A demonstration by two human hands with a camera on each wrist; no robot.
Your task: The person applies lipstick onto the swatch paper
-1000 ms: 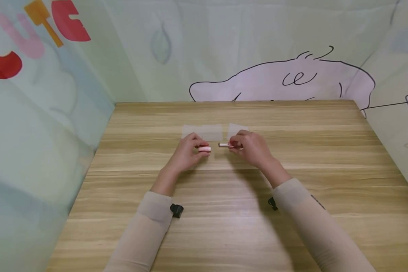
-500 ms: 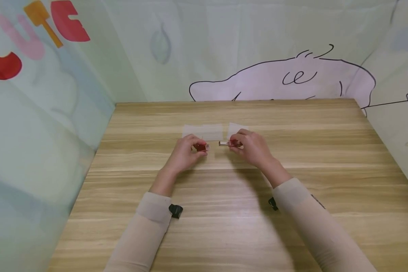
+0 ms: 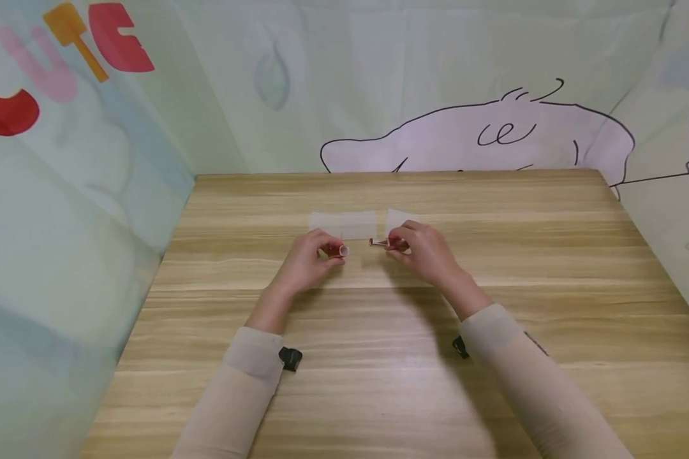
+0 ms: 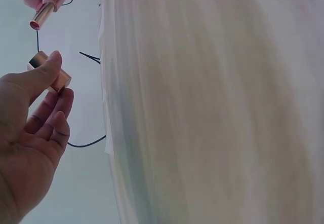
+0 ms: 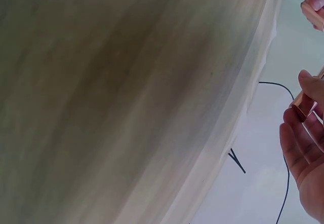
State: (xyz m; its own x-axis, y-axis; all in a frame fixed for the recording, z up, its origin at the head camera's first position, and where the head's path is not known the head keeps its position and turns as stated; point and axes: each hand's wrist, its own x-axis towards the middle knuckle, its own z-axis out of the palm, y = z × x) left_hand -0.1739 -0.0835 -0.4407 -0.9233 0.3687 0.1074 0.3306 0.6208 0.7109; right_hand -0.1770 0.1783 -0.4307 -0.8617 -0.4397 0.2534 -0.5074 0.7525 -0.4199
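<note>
Between thumb and fingers, my left hand (image 3: 304, 264) pinches a short lipstick cap (image 3: 344, 251), its round open end facing right toward the camera. In the left wrist view the cap (image 4: 64, 80) is shiny rose gold, partly covered by the thumb. My right hand (image 3: 432, 255) grips the lipstick (image 3: 380, 242) by its base, with the narrow metallic inner tube pointing left at the cap. The left wrist view shows a dark red spot at the tip of that lipstick (image 4: 43, 14). A small gap separates cap and lipstick, both held above the table.
Pale translucent squares (image 3: 342, 224) lie on the wooden table (image 3: 367, 357) just beyond the hands, with another square (image 3: 400, 218) to the right. A printed cloth backdrop (image 3: 218, 95) rises at the table's back and left edges.
My left hand has drifted slightly left and turned the cap, so its open end now shows. The right hand holds the lipstick in nearly the same place, its tip turned slightly.
</note>
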